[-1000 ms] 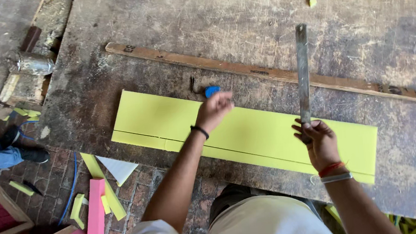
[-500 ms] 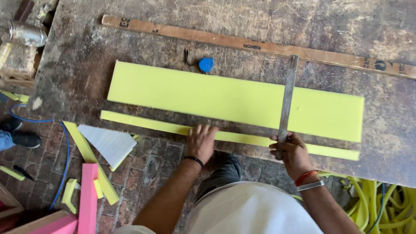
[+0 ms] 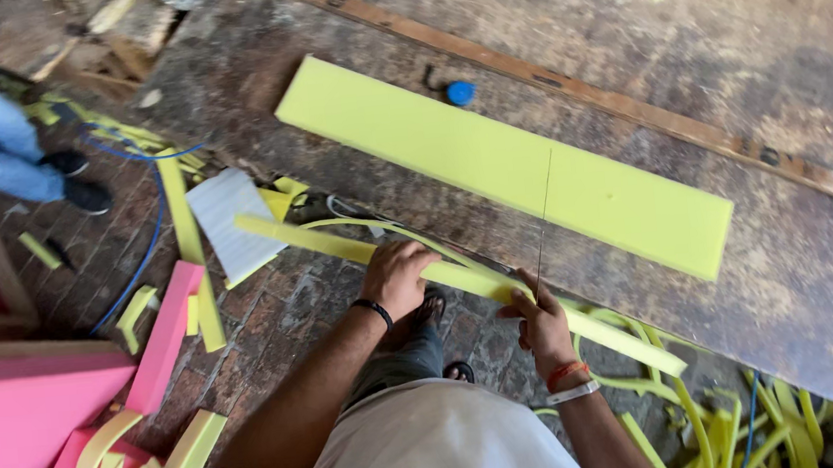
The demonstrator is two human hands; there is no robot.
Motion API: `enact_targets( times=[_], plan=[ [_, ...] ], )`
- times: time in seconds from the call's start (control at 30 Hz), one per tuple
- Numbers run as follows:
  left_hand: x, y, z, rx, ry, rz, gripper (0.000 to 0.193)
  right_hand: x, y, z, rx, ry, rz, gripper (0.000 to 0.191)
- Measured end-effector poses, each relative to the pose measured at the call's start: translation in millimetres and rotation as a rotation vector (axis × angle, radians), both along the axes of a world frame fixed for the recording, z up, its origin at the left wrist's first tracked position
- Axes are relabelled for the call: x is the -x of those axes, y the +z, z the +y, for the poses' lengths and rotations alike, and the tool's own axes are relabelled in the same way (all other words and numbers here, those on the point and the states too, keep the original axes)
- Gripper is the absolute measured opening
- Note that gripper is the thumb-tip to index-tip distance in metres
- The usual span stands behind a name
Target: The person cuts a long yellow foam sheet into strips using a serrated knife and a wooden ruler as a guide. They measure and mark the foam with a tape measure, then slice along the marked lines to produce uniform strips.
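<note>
I see the long narrow yellow foam offcut strip (image 3: pixel 461 278) has come away from the wide yellow foam board (image 3: pixel 490 157) since half a second ago, now dragged off the worn wooden table's (image 3: pixel 809 129) near edge toward 6 o'clock. My left hand (image 3: pixel 398 278) has its fingers curled shut on the strip; my right hand (image 3: pixel 542 325) is clamped on the thin metal ruler (image 3: pixel 539 233). That cut looks finished, the board lying free at 12 o'clock

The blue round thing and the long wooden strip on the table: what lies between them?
In the head view, only bare, scuffed table top lies between the small blue round thing and the long wooden strip. They sit close together but apart, and the yellow foam board lies on the thing's other side.
</note>
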State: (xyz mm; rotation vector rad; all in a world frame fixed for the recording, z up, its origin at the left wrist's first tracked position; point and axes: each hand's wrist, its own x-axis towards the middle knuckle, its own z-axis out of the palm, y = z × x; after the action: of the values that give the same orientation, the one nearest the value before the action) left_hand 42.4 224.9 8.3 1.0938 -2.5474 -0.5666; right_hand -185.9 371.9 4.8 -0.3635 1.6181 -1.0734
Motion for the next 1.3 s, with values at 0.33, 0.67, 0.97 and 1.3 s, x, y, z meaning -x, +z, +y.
enact_targets(
  times=[0.33, 0.67, 0.97, 1.3],
  plan=[
    [-92.4, 6.7, 30.4, -0.034, 0.051, -0.037, 0.034, -113.2, 15.3, -15.3, 0.037, 0.268, -0.191, 0.050],
    [-265.2, 1.5, 24.8, -0.200, 0.377, -0.481, 0.032, -231.2, 2.7, -45.2, -0.005, 0.186, -0.205, 0.050],
    [-431.9, -50.9, 30.4, -0.293, 0.556, -0.519, 0.038, -267.2, -69.5, 7.8, 0.002, -0.187, -0.155, 0.045],
    [-372.4, -75.6, 38.0, -0.685, 0.212, -0.483, 0.048, -97.5, -28.5, 234.4, 0.054, -0.881, 0.171, 0.047]
  ],
)
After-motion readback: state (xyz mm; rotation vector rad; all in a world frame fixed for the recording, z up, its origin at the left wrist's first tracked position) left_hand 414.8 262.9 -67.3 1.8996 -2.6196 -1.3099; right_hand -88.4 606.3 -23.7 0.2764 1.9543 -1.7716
